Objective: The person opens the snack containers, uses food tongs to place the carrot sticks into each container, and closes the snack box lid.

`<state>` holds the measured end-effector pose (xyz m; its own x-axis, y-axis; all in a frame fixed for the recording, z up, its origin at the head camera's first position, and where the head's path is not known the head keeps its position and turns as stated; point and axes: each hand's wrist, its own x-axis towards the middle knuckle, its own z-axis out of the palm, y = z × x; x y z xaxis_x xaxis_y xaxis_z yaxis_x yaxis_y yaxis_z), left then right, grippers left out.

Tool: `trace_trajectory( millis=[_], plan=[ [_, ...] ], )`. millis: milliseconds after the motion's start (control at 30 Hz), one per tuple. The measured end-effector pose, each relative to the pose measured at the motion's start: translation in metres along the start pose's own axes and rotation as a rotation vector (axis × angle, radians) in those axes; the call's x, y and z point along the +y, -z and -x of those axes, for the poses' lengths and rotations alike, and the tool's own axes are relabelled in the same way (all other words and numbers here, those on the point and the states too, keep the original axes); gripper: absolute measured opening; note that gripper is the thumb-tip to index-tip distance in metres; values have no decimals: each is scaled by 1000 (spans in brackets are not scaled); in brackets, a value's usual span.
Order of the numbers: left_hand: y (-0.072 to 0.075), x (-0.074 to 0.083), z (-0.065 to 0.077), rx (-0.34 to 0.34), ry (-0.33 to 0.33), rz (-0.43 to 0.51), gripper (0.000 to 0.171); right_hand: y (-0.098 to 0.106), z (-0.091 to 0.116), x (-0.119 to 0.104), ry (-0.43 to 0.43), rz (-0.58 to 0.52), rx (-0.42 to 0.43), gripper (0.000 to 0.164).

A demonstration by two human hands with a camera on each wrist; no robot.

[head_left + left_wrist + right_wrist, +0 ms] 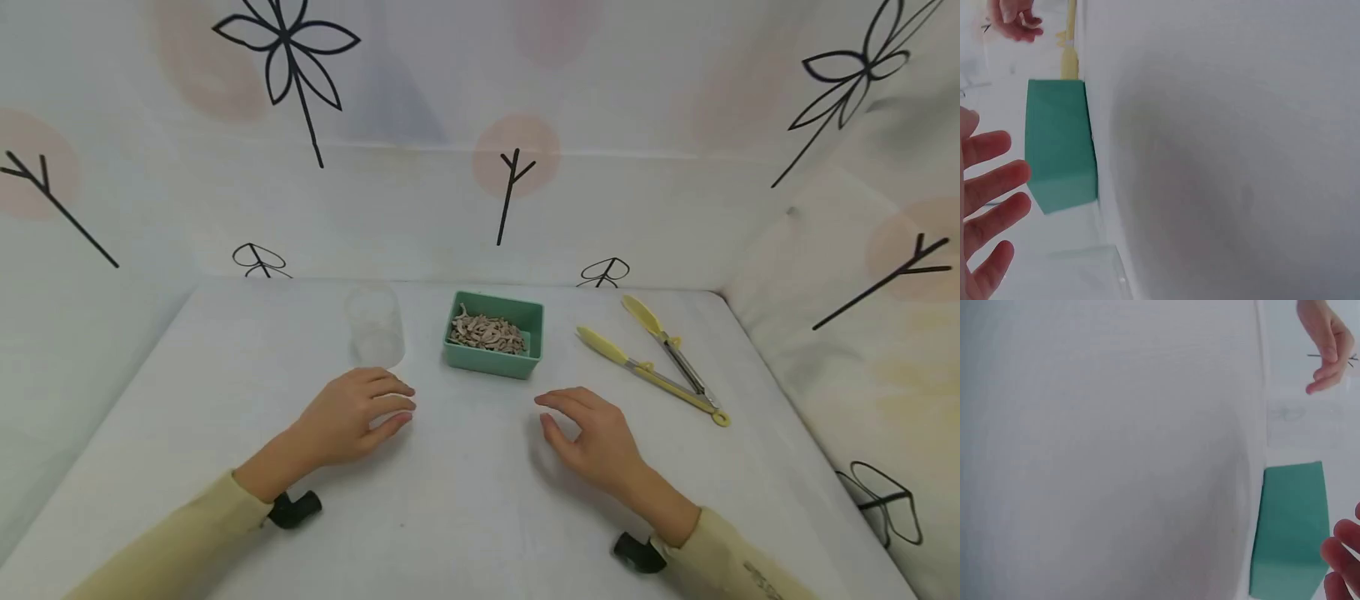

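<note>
A green rectangular box [491,362] stands at the middle back of the table, holding a heap of small pale brown dried pieces [486,332]. To its left is a clear, see-through cup [377,329]. Yellow-tipped tongs [667,379] lie spread apart on the right. My left hand [358,417] hovers in front of the cup, fingers loosely bent, holding nothing. Nearer the box and the tongs, my right hand [592,437] is also empty, thumb apart from its fingers. In the left wrist view, the fingers [997,181] are spread beside the box.
A white cloth covers the table [450,517]. Behind it and at the sides hang pale curtains [420,208] with black leaf drawings. Dark wrist cameras [296,509] sit under both sleeves.
</note>
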<state>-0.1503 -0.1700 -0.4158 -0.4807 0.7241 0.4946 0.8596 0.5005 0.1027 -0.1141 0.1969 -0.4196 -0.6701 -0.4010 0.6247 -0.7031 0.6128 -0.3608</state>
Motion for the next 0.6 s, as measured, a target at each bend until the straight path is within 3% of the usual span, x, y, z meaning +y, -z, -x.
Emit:
trace_trajectory(
  millis=[133,267,433,600],
  plan=[
    [2,-11,8,158,147,20,7,-7,0,2,-121,-120,17,20],
    [4,-27,15,268,382,35,8,-13,-3,5,-232,-195,27,19],
    [5,-44,19,324,672,204,29,-15,-8,3,-373,-248,18,28],
    [2,-54,14,302,876,425,73,-16,-9,6,-452,-323,-19,38]
  ],
)
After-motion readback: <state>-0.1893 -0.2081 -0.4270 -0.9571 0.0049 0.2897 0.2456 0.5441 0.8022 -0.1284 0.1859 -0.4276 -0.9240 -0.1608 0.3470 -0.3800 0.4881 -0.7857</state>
